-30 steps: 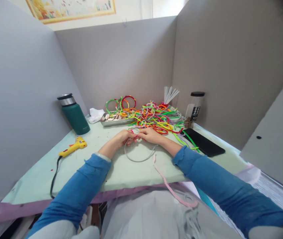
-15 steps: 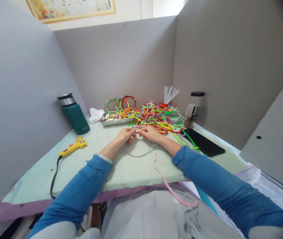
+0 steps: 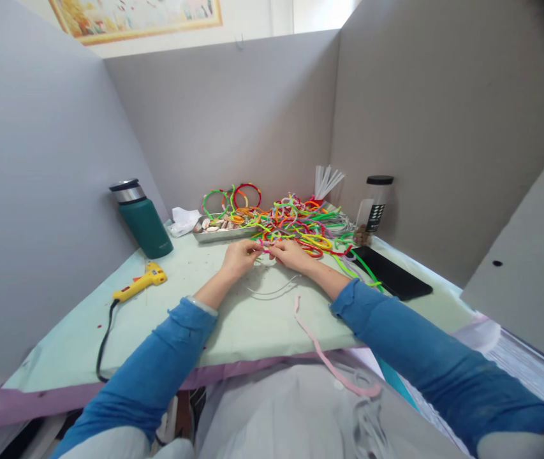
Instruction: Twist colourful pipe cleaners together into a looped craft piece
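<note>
My left hand [image 3: 240, 258] and my right hand [image 3: 291, 255] are close together over the middle of the table, fingers pinched. Between the fingertips runs a small pink strand [image 3: 266, 250], held from both sides. A thin grey wire loop [image 3: 274, 295] hangs or lies just below the hands. Behind them spreads a heap of coloured fuzzy stems [image 3: 295, 220]. Nearer to me, a pale pink strip [image 3: 318, 347] reaches over the table edge onto my lap.
A metal tray [image 3: 226, 236] holds shells, with coloured rings behind it. Left are a green bottle [image 3: 145, 226] and a yellow glue gun [image 3: 140, 282] with its cord. Right are a black phone-like slab [image 3: 393, 274] and a clear jar [image 3: 372, 210]. Grey partitions [image 3: 224, 121] surround the table.
My left hand has turned slightly and moved a little up, its lower fingers now tucked in. The wire loop has shifted slightly. My right hand has barely moved.
</note>
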Demonstrator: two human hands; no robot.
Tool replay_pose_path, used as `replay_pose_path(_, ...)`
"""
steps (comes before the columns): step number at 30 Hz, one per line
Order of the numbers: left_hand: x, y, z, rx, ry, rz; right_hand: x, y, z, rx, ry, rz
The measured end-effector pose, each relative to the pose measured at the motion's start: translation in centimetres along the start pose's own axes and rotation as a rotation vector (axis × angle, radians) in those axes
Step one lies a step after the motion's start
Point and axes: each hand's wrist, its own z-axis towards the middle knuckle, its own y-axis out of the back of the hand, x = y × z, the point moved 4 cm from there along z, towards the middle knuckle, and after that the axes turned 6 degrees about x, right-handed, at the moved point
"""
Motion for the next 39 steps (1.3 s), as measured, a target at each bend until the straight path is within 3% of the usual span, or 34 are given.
replay_pose_path(5,-0.4,0.0,-0.1,0.031,-0.063,0.042,-0.2,-0.1,0.1,-0.008,0.011,0.012)
replay_pose_path(20,-1.1,0.2,-0.2,0.106,-0.054,0.088,0.0,0.0,-0.1,-0.006,0.028,-0.008)
replay_pose_path(27,-1.1,0.2,-0.3,0.082,-0.091,0.122,-0.1,0.0,0.0,-0.003,0.016,0.005)
replay_pose_path(39,-1.1,0.3,-0.4,0.061,-0.013,0.139,0.0,0.0,-0.1,0.0,0.005,0.002)
